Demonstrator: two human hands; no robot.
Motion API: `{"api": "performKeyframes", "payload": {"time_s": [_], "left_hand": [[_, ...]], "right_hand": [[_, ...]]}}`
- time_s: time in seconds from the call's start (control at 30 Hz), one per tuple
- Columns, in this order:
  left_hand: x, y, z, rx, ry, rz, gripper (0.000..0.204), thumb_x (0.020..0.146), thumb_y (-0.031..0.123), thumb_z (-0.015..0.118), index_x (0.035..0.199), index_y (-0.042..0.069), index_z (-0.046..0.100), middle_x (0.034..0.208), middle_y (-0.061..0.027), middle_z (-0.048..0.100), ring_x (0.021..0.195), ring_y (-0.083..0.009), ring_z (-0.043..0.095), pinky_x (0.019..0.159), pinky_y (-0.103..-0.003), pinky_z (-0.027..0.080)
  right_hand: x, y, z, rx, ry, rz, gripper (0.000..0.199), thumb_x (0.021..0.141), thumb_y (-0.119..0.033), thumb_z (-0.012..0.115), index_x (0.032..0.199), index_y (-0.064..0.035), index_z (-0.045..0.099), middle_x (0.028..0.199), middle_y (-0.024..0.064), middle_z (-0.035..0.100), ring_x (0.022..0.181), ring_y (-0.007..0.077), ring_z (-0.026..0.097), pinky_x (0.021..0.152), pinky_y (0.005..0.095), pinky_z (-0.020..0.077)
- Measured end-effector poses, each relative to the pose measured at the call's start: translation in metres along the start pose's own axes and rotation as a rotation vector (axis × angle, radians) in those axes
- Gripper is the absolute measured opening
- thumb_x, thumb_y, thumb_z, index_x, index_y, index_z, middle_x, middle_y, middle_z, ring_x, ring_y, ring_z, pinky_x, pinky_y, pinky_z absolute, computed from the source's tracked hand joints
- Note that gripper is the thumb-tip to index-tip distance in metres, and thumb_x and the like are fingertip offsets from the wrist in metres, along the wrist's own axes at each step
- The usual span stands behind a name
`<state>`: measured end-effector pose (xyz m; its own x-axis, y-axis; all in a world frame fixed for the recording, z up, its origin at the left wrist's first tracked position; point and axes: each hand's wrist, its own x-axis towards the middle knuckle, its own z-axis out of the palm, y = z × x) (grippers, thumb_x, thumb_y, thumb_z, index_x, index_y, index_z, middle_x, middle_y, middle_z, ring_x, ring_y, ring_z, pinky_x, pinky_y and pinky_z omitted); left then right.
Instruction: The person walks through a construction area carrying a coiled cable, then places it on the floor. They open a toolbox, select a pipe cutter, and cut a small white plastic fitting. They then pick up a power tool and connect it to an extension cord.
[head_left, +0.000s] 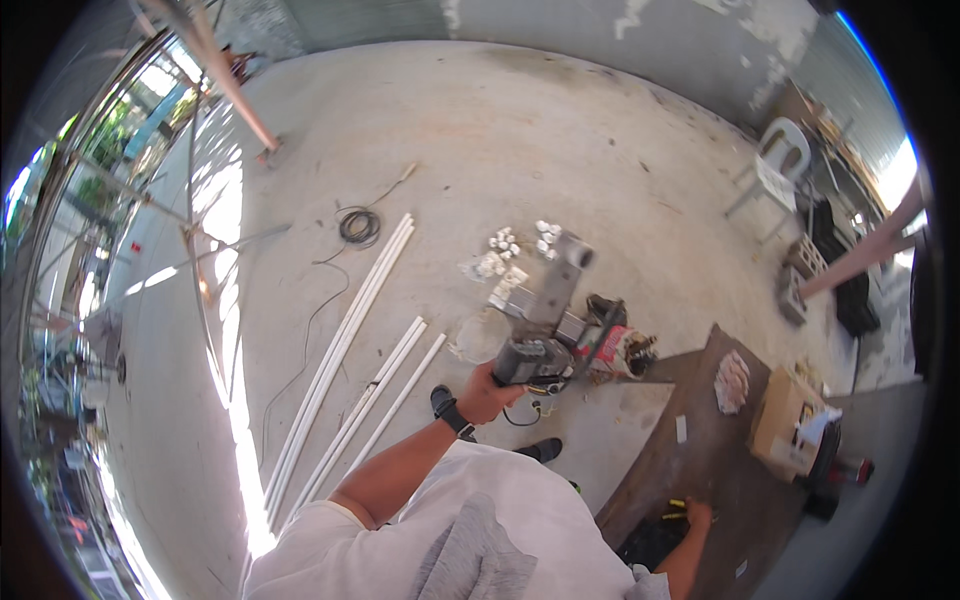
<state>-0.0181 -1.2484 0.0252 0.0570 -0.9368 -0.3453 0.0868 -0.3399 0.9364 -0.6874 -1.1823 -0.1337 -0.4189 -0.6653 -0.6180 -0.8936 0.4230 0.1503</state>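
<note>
My left hand [485, 397], with a black watch on the wrist, is wrapped round the near end of a dark power tool [535, 362]. A long grey bar [562, 285] seems to run forward from it; blur hides its exact kind. Down at the lower right, my right hand [700, 514] is closed at a yellow-and-black hand tool [677, 509] over the brown table [650, 478]. Beside that hand lies a black, soft-looking item [648, 543]. A red-and-white sack [612, 350] stands just past the power tool.
White pipes [340, 345] lie on the floor at left, near a coiled black cable [359, 226]. Small white fittings [503, 241] sit ahead. A cardboard box [790, 422] and a crumpled cloth [732, 382] rest on the table. Farther right stands a white plastic chair [777, 175].
</note>
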Motion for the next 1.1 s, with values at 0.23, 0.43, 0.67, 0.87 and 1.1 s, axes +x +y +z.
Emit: {"api": "performKeyframes", "payload": {"time_s": [0.23, 0.43, 0.67, 0.87, 1.1], "left_hand": [[-0.003, -0.029, -0.173, -0.52, 0.615, 0.088, 0.009, 0.084, 0.009, 0.069, 0.081, 0.001, 0.066, 0.063, -0.0045, 0.062, 0.053, -0.0136, 0.058, 0.052, -0.029, 0.046], [-0.016, -0.018, -0.312, -0.486, 0.971, 0.186, 0.014, 0.083, 0.011, 0.069, 0.074, 0.001, 0.064, 0.059, -0.0041, 0.06, 0.051, -0.0136, 0.056, 0.05, -0.029, 0.042], [-0.031, 0.044, -0.38, -0.47, 1.007, 0.41, 0.01, 0.086, 0.008, 0.068, 0.083, 0.0, 0.063, 0.066, -0.0046, 0.059, 0.054, -0.0151, 0.056, 0.052, -0.03, 0.045], [-0.047, 0.126, -0.395, -0.54, 0.977, 0.545, 0.007, 0.089, 0.006, 0.065, 0.089, 0.001, 0.062, 0.074, -0.0058, 0.058, 0.061, -0.0165, 0.056, 0.059, -0.032, 0.047], [-0.085, 0.243, -0.433, -0.533, 0.76, 0.765, 0.017, 0.102, 0.025, 0.06, 0.102, 0.008, 0.058, 0.082, 0.003, 0.053, 0.069, -0.0082, 0.05, 0.071, -0.032, 0.043]], "right_hand": [[0.007, -0.053, -0.001, -0.225, 0.098, 0.103, 0.05, 0.097, -0.042, 0.054, 0.117, 0.001, 0.068, 0.115, 0.0255, 0.069, 0.108, 0.0459, 0.064, 0.092, 0.0509, 0.0512], [-0.075, -0.295, -0.045, 0.153, 0.268, 0.023, 0.057, 0.09, -0.05, 0.062, 0.11, 0.0034, 0.07, 0.107, 0.025, 0.071, 0.105, 0.0444, 0.066, 0.091, 0.0505, 0.0516], [-0.161, -0.629, -0.028, 0.062, -0.062, -1.009, 0.049, 0.083, -0.038, 0.076, 0.115, -0.003, 0.069, 0.104, 0.0187, 0.071, 0.098, 0.0374, 0.067, 0.087, 0.045, 0.0517], [-0.241, -0.786, -0.005, 0.0, -0.171, -1.36, 0.053, 0.087, -0.04, 0.071, 0.125, -0.0025, 0.064, 0.109, 0.021, 0.07, 0.104, 0.0374, 0.066, 0.088, 0.0448, 0.0531], [-0.233, -0.839, 0.052, 0.631, -0.924, -0.382, 0.08, 0.092, -0.066, 0.056, 0.146, -0.0085, 0.045, 0.123, 0.0218, 0.057, 0.104, 0.0345, 0.061, 0.078, 0.0495, 0.0571]]}}
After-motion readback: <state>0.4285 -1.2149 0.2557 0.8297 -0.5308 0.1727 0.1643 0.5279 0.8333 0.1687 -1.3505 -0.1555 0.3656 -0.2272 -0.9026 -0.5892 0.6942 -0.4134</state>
